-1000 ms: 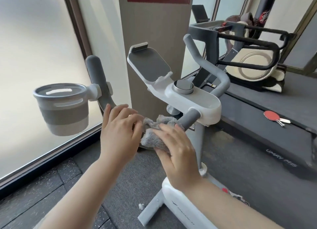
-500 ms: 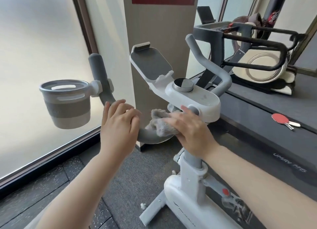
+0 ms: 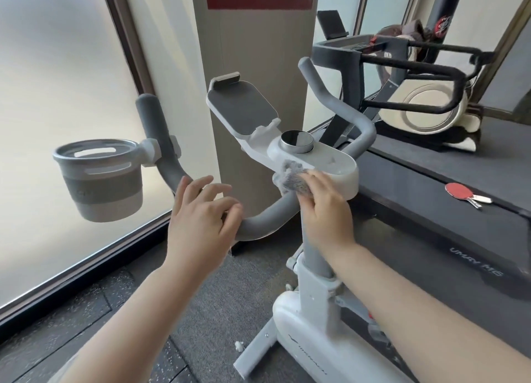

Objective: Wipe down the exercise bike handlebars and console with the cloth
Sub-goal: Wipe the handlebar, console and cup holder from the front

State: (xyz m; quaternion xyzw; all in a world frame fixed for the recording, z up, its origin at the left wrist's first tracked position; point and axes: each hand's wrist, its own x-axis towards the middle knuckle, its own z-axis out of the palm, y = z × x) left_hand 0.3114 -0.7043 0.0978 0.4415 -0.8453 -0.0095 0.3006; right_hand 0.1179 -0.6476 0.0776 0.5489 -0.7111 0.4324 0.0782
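The white exercise bike stands in front of me with its white console [image 3: 330, 164], round silver knob [image 3: 296, 141] and grey tablet holder [image 3: 241, 106]. A grey handlebar [image 3: 264, 219] curves left and up; the other arm [image 3: 344, 109] rises on the right. My right hand [image 3: 324, 210] presses a fuzzy grey cloth [image 3: 293, 178] against the console's near left edge. My left hand [image 3: 201, 219] hovers just over the left handlebar bend, fingers spread and loose, holding nothing.
A grey-and-white cup holder [image 3: 97, 178] is clamped to the left handlebar. A frosted window runs along the left, a beige pillar [image 3: 253, 52] stands behind. A treadmill deck [image 3: 431, 198] with a red paddle [image 3: 459, 191] lies right, another machine beyond.
My right hand slid the cloth from the left handlebar up and right onto the console edge. My left hand let go of the bar and opened its fingers.
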